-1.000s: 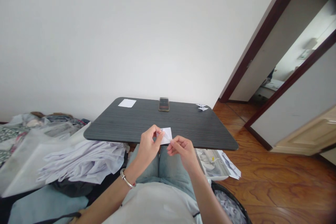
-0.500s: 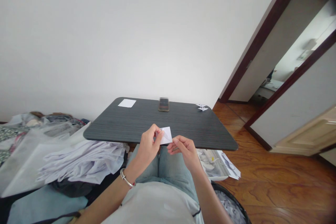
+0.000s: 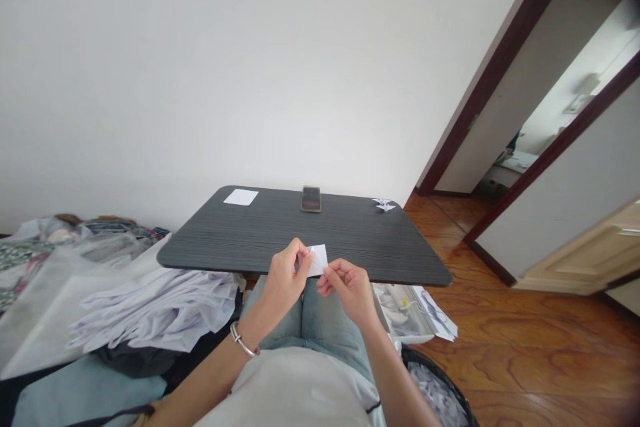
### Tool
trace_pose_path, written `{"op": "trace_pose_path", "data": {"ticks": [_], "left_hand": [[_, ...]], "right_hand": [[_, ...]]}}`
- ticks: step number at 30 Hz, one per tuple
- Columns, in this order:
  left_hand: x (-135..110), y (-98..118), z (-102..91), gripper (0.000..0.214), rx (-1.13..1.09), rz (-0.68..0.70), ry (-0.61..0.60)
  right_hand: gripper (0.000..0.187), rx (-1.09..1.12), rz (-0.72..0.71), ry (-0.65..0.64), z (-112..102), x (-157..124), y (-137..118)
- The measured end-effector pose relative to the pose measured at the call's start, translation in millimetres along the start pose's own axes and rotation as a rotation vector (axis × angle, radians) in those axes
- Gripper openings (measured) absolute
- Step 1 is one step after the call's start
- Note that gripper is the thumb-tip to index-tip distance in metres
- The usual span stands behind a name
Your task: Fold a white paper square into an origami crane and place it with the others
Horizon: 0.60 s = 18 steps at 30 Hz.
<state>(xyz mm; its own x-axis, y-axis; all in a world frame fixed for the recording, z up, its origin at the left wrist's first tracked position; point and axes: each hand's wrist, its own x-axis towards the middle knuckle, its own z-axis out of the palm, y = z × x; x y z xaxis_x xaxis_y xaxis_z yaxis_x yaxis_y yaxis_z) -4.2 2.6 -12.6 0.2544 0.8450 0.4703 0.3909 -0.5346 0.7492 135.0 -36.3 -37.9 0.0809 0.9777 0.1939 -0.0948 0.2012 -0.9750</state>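
I hold a small folded white paper (image 3: 319,259) in front of me, just over the near edge of the dark table (image 3: 240,240). My left hand (image 3: 284,279) pinches the paper's left side between thumb and fingers; a metal bangle sits on that wrist. My right hand (image 3: 345,285) pinches its lower right edge with curled fingers. On the far side of the table lie a white paper sheet (image 3: 241,197), a phone (image 3: 311,199) and a small folded white paper figure (image 3: 384,204).
Heaped white cloth and plastic bags (image 3: 145,307) lie at my left. A dark bin with paper scraps (image 3: 440,393) stands at my lower right, next to a clear bag (image 3: 415,317) on the wooden floor. An open doorway (image 3: 550,133) is at the right.
Both hands have drawn slightly closer over the paper, and the right fingers now cover more of its lower edge. The view has shifted a little.
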Motion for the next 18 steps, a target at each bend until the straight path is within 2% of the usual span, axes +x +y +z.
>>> {"op": "trace_pose_path", "data": {"ticks": [4, 11, 18], "left_hand": [[-0.6, -0.2, -0.8, 0.021, 0.034, 0.003, 0.012], [0.1, 2.5, -1.3, 0.022, 0.024, -0.004, 0.023], [1.7, 2.2, -4.9, 0.023, 0.005, -0.023, -0.003]], "right_hand": [[0.03, -0.01, -0.012, -0.017, 0.3, 0.1, 1.2], [0.025, -0.073, -0.049, 0.059, 1.5, -1.1, 3.6], [0.027, -0.1, -0.068, -0.013, -2.4, -1.0, 0.7]]}}
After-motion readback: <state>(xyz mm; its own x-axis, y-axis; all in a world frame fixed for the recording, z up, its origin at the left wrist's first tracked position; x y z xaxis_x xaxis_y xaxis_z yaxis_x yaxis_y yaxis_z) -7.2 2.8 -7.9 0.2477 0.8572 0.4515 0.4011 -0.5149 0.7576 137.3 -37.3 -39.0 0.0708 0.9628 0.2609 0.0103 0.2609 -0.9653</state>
